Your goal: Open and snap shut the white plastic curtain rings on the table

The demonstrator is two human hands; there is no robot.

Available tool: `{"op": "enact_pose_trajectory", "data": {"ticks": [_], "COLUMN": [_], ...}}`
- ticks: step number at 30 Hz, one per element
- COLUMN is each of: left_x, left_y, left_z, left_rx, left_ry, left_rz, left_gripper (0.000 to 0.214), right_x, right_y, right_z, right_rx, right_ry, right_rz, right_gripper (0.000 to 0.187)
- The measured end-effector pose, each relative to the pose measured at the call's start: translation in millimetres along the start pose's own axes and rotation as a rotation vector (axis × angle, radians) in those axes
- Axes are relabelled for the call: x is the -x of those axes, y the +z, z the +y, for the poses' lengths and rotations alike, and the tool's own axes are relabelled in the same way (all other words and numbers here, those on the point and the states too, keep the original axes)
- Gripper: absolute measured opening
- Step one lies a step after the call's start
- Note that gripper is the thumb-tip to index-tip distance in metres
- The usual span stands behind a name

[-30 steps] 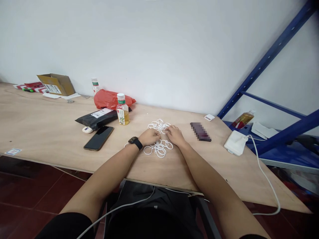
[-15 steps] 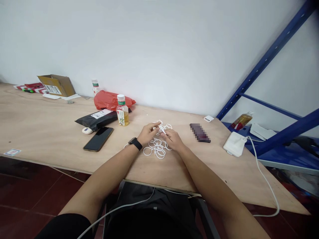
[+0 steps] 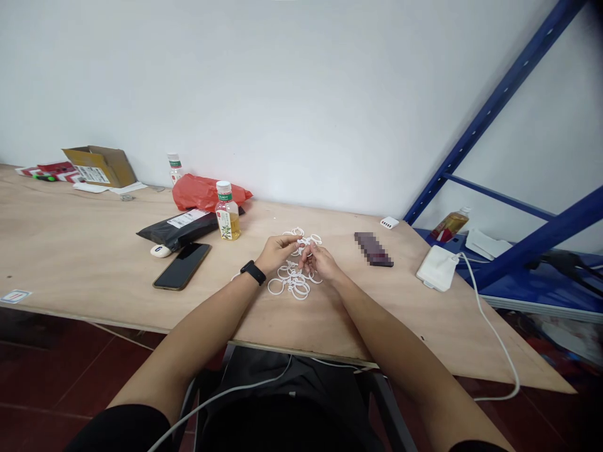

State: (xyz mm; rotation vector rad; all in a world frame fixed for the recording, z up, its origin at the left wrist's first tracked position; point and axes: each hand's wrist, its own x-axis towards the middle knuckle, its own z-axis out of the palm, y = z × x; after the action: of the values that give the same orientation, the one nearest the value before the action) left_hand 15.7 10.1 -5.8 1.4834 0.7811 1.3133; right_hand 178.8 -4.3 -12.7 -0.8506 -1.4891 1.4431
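We see both forearms coming in from the bottom corners and angling toward the middle, with the left hand [image 3: 277, 253] and right hand [image 3: 321, 263] raised just above the tabletop [image 3: 89, 251], close together, fingers pointing inward. A black smartwatch [image 3: 253, 272] sits on the left wrist.

The white plastic rings [image 3: 293, 284] lie in a loose, tangled pile right under and between the hands, near the tabletop's front edge. The rings are round, but the pile runs roughly front to back, away from us.

Grip: the right fingertips [image 3: 308, 252] are pinched narrow on what looks like one ring at the pile's far part. The left fingers [image 3: 294, 238] reach across to the same spot, nearly meeting the right hand, but we can't tell if they are closed on a ring; too small to see.

Around the hands: a smartphone [image 3: 181, 266], a black mailer bag [image 3: 176, 230], a red plastic bag [image 3: 205, 193] and a bottle of yellow drink [image 3: 228, 215] to the left. A pixelated object [image 3: 373, 248] lies to the right, then a white power adapter [image 3: 437, 268] with a white cable [image 3: 494, 339]. A cardboard box [image 3: 100, 166] stands at the far left, and a blue metal shelf frame [image 3: 490, 132] stands at right.
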Motion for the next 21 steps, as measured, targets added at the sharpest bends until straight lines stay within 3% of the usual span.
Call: {"op": "enact_pose_trajectory", "data": {"ticks": [6, 12, 15, 17, 19, 21], "left_x": [-0.5, 0.2, 1.1, 2.4, 4.2, 6.1], "left_y": [2.8, 5.3, 2.0, -1.9, -5.0, -6.2], "left_z": [1.6, 2.8, 2.3, 1.3, 0.1, -1.1], "left_rx": [-0.033, -0.073, -0.187, -0.314, -0.463, -0.621], "left_ry": [-0.069, -0.075, -0.037, -0.012, -0.016, -0.032], "left_rz": [0.102, 0.113, 0.094, 0.028, -0.096, -0.230], "left_gripper": [0.017, 0.018, 0.021, 0.023, 0.026, 0.028], "right_x": [-0.6, -3.2, -4.9, -5.4, -5.6, -6.4], "right_y": [2.8, 7.8, -1.0, -15.9, -36.0, -56.0], "right_z": [3.4, 7.6, 6.6, 6.4, 7.7, 10.7], "right_rx": [0.056, 0.062, 0.118, 0.227, 0.435, 0.742], "right_ry": [0.026, 0.023, -0.002, -0.073, -0.155, -0.163], "right_rz": [-0.076, -0.121, -0.019, 0.126, 0.293, 0.372], "right_gripper": [0.060, 0.051, 0.045, 0.043, 0.036, 0.029]}}
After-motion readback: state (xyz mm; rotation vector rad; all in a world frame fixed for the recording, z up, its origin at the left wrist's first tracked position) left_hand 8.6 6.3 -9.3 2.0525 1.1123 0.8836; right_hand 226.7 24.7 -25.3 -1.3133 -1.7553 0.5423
